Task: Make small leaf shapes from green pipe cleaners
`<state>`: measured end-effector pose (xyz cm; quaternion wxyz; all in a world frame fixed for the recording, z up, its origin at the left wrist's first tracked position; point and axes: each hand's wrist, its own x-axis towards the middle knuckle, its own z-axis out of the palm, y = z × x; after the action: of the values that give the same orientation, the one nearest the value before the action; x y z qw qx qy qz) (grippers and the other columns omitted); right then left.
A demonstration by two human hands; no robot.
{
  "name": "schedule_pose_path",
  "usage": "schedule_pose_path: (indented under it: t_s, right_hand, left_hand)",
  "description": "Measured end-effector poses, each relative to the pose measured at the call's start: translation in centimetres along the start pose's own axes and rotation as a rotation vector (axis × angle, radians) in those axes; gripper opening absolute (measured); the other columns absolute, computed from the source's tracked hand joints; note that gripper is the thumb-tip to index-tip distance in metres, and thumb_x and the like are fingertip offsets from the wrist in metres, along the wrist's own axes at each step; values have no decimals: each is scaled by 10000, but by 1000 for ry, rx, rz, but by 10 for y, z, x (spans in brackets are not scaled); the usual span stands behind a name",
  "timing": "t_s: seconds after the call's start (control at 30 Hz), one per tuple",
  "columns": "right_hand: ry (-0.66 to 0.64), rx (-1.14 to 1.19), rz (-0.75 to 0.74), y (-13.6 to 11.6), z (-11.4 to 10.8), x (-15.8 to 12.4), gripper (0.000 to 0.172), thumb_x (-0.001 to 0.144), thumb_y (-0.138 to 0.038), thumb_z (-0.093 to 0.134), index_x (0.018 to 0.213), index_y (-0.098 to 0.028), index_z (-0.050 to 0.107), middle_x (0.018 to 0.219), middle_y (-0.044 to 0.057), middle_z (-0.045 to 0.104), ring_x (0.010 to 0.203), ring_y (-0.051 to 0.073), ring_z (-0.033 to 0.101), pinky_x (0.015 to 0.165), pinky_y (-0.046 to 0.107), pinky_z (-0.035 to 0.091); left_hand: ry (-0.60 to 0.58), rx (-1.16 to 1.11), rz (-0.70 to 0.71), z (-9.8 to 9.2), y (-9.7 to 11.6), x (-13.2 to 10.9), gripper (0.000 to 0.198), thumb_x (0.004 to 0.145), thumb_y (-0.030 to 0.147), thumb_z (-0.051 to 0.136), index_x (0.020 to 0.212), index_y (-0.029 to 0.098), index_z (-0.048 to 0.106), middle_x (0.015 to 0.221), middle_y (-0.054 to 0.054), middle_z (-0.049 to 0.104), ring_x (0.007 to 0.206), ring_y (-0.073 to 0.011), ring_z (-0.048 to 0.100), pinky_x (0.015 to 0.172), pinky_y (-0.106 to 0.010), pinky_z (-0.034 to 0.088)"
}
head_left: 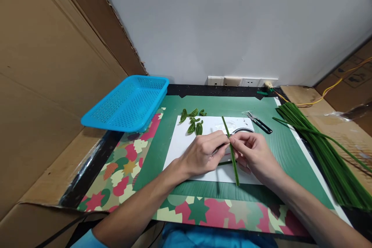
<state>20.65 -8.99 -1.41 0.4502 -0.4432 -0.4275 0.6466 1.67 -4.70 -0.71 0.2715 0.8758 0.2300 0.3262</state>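
Observation:
A length of fuzzy green pipe cleaner is pinched near its middle between the fingertips of both hands, slanting above the white sheet. My left hand is closed, its thumb and fingers meeting at the stem. From the other side, my right hand grips it with thumb and forefinger. Another bit of green stem shows below, partly hidden by the hands. Behind the right hand is a dark curved edge, mostly covered. Several small green leaf shapes of bent pipe cleaner lie beyond the left hand.
Black-handled snips lie on the green mat, beyond the right hand. A thick bundle of green pipe cleaners lies at the right. At the back left rests a blue perforated basket. Cardboard walls the left side; sockets line the wall.

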Motion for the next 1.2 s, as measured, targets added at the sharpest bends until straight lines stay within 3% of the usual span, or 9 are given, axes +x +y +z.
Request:
schedule_pose_path:
  t_s: [0.07,0.13,0.27,0.33,0.4,0.63,0.93,1.07,1.2]
  right_hand:
    - [-27,-42,-26,-3,-3,0,430,917,-566,730,762,-182,618,533,-49,553,319,61,355,297,201,318]
    - [3,-240,-176,-6,-7,-2,372,983,-498,669,797,-177,639,602,-13,619,368,82,448,335,211,382]
    - [240,-923,-915,-8,-22,-6,78,990,-162,657,1046,-190,704,889,66,761,651,137,685,589,238,562]
    - [164,-1147,-1164,-6,-30,-5,314,950,-70,682,1241,-190,678,1034,102,779,861,191,752,752,284,606]
    - [126,-1250,-1257,-4,-34,-4,441,948,-51,679,1369,-170,621,1066,121,778,897,208,752,777,311,608]
    - [65,-1341,-1319,-1,-35,-2,402,961,-37,646,1355,-104,602,991,140,771,813,211,714,698,326,570]
    - [185,-1259,-1342,0,-23,-2,241,929,-4,643,1150,-100,643,830,98,721,682,175,632,607,294,484]
    - [249,-1175,-1239,-2,-14,-4,182,952,-33,623,1098,-138,653,803,69,690,659,159,604,596,277,464]
    - [262,-940,-963,-6,-2,-8,114,985,-95,593,948,-165,675,731,26,621,599,129,529,557,263,424]
  left_hand:
    - [11,-41,-49,-1,2,1,173,1028,200,491,926,180,629,809,-39,608,732,-164,556,667,-283,418]
    - [27,-136,-168,-3,5,3,169,1034,249,525,920,181,630,823,-32,620,752,-160,569,685,-273,429]
    - [61,-370,-383,-9,12,9,214,1032,326,571,893,171,619,849,-22,610,782,-148,568,681,-244,434]
    - [59,-462,-431,-11,13,11,227,1025,343,590,886,165,617,844,-15,591,754,-136,548,678,-238,436]
    - [31,-529,-450,-12,13,11,224,1012,346,614,883,163,615,826,-6,577,719,-125,527,672,-236,436]
    - [-22,-548,-443,-11,13,9,238,989,376,662,893,163,618,815,0,566,726,-124,520,658,-229,427]
    - [-13,-500,-346,-10,13,10,191,989,320,657,892,162,609,835,-7,566,771,-138,517,696,-244,423]
    - [32,-420,-323,-8,17,10,139,1010,262,607,907,168,606,852,-12,593,791,-144,553,693,-246,432]
    - [74,-209,-197,-5,16,9,130,1016,189,569,892,171,606,804,-7,609,732,-131,563,645,-240,420]
